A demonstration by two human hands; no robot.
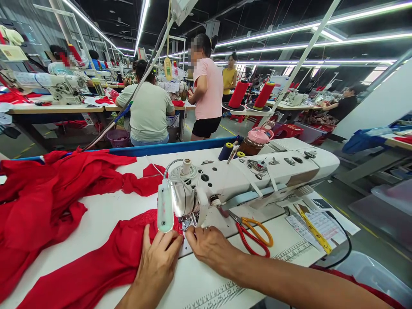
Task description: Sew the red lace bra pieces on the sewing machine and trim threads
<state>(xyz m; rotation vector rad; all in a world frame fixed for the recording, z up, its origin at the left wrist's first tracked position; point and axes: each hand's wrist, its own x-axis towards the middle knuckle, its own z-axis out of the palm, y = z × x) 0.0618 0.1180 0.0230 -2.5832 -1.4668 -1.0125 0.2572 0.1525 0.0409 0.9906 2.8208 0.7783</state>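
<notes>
The red cloth lies at 7 o'clock from the needle area of the sewing machine, with its edge under the presser foot. The left hand lies flat and open on the cloth, fingers spread, pressing it down. The right hand, at 5 o'clock from the needle, has its fingertips closed together at the cloth edge; what it pinches I cannot tell. To do this well, keep the edge straight and the fingers away from the needle. The scissors lie at 3 o'clock, near.
</notes>
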